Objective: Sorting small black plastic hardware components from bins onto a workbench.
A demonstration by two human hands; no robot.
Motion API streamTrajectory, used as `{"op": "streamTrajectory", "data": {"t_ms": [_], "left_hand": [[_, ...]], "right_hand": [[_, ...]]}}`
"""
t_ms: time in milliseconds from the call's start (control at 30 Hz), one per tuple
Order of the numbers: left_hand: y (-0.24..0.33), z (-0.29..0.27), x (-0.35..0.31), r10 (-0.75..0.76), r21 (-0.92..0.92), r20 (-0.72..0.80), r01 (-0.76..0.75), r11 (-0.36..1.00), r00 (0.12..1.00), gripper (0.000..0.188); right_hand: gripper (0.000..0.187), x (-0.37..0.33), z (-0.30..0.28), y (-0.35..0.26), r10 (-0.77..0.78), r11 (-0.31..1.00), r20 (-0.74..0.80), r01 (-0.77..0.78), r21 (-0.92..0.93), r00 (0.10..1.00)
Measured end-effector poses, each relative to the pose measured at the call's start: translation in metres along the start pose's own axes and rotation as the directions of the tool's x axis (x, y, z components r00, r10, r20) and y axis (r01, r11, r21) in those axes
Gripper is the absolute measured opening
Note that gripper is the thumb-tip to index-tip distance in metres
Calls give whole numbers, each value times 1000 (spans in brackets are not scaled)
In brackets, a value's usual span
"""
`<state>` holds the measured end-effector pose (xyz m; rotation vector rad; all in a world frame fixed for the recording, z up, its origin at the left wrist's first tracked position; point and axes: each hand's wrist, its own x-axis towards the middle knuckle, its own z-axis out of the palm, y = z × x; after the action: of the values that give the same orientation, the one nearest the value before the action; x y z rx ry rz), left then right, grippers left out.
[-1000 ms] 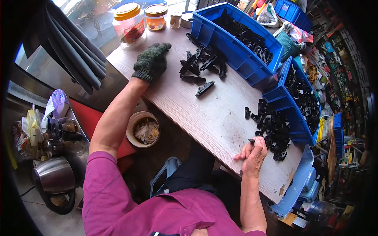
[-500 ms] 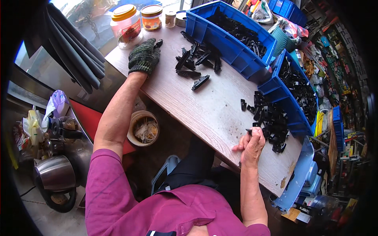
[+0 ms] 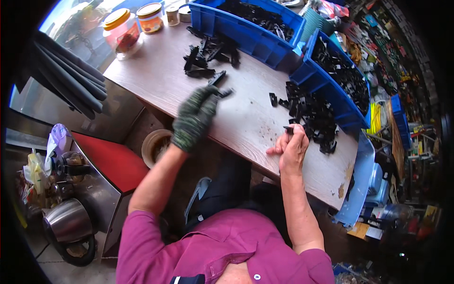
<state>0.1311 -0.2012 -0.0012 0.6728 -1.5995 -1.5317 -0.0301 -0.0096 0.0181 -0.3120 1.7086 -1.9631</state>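
My left hand (image 3: 195,117), in a dark green knitted glove, is over the table's near edge. A black plastic part (image 3: 226,93) sticks out from its fingertips, slightly blurred. Just beyond it, a single long black part (image 3: 217,77) lies by a loose pile of similar long black parts (image 3: 201,57). My bare right hand (image 3: 293,147) is closed at the right of the table, pinching a small black piece (image 3: 288,129) between thumb and forefinger. Close by it spreads a heap of small black clips (image 3: 309,111).
A blue bin (image 3: 246,41) of long black parts stands at the back, with another blue bin (image 3: 302,78) of small black pieces to its right. Lidded jars (image 3: 124,35) occupy the far left corner. Below the near edge is a bucket (image 3: 147,146); a steel kettle (image 3: 70,220) stands lower left.
My left hand has come from the far left of the table, near the jars, rightward and nearer, with the black part in it. My right hand keeps its pinch. The whole view has shifted.
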Motion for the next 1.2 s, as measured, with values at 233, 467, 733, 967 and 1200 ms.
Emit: {"op": "streamTrajectory", "data": {"t_ms": [233,467,733,967,1200], "left_hand": [[9,91,-40,23,142,376,-82,986,926,20],[5,112,-44,-47,90,429,9,996,902,26],[-1,124,-58,5,83,355,-37,996,935,27],[5,157,-73,-15,31,103,12,999,995,28],[-14,129,-34,636,481,316,-697,532,704,25]], "right_hand": [[35,-6,2,-1,23,989,-187,5,147,982],[34,-1,-14,12,-202,979,-175,196,-53,964],[27,-5,-18,18,-267,961,-99,256,-107,959],[31,10,-29,28,-493,834,-32,463,-300,869],[26,6,-28,21,-257,966,-88,257,-15,962]]}}
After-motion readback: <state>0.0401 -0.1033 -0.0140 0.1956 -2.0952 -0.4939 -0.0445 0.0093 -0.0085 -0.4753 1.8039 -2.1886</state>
